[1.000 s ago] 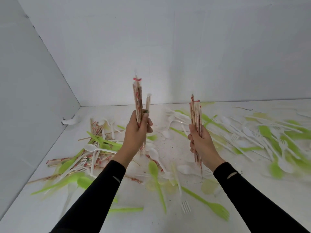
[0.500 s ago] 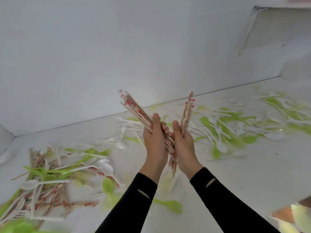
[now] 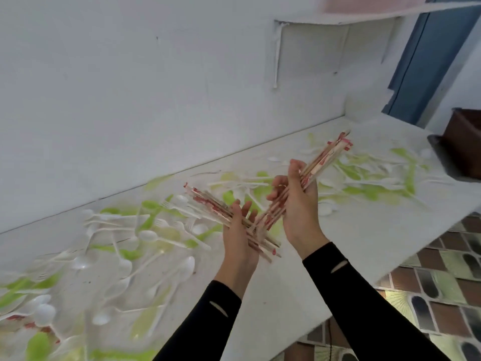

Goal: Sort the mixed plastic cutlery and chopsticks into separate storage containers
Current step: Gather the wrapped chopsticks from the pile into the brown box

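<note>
Above the white counter [image 3: 377,238], I see my left hand [image 3: 238,238] gripping one chopstick bundle [image 3: 205,201] and my right hand [image 3: 299,204] gripping a second bundle [image 3: 328,155] (they cross between the palms); plastic cutlery [image 3: 148,235] lies scattered below.

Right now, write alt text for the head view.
The left hand and right hand each hold wrapped chopsticks, the left bundle crossing the right bundle above a white table strewn with white and green plastic cutlery. A dark container sits at far right.
</note>
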Demonstrator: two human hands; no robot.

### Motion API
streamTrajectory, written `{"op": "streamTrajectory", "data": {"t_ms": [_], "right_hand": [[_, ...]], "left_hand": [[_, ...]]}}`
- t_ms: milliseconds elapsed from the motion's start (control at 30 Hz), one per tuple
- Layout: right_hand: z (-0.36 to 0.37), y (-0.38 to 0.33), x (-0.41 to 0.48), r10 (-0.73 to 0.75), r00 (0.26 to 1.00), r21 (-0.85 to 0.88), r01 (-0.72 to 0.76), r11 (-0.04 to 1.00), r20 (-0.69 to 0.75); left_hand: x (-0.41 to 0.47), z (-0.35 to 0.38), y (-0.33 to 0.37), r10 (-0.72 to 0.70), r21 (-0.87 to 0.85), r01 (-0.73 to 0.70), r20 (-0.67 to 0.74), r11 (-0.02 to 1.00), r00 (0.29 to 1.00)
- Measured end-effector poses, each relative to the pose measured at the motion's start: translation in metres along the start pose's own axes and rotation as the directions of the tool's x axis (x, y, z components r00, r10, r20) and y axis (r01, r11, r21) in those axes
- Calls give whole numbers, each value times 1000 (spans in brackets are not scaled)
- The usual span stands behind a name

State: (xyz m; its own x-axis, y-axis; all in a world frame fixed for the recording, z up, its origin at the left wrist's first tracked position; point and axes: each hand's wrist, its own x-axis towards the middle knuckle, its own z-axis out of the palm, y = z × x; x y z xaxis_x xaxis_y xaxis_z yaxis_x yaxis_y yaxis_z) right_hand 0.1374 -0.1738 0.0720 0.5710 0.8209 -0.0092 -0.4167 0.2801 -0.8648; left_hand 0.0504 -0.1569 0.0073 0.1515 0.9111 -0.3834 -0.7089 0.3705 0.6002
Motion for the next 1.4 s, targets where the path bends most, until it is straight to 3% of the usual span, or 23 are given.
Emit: {"op": "streamTrajectory", "data": {"t_ms": [67,167,300,433,667,833,1100,1400], "right_hand": [[-25,0,5,34,999,-22,-33,999,29],[-69,-13,20,91,996,-51,-90,995,16],[-130,-52,50,17,1000,-91,-18,996,-12],[-196,-80,64,-23,989,-226,-10,974,-145],[-261,-94,66,-118,957,-295,36,955,-264],[-294,-114,84,-237,894,-301,122,946,-381],[-371,-158,146,-180,880,-231,83,969,-439],[-453,-244,244,-169,873,-346,1,938,-458]], "left_hand": [[2,29,-30,-101,-47,103,54,994,993],[6,66,-76,-152,14,151,107,988,983],[14,99,-118,-126,-74,136,126,988,984],[20,132,-148,-99,-114,111,102,987,990],[1,209,-218,-201,-6,204,145,979,969],[-22,249,-272,-312,76,303,257,950,915],[-11,318,-331,-445,122,435,406,892,798],[31,436,-395,-391,227,322,428,919,815]]}}
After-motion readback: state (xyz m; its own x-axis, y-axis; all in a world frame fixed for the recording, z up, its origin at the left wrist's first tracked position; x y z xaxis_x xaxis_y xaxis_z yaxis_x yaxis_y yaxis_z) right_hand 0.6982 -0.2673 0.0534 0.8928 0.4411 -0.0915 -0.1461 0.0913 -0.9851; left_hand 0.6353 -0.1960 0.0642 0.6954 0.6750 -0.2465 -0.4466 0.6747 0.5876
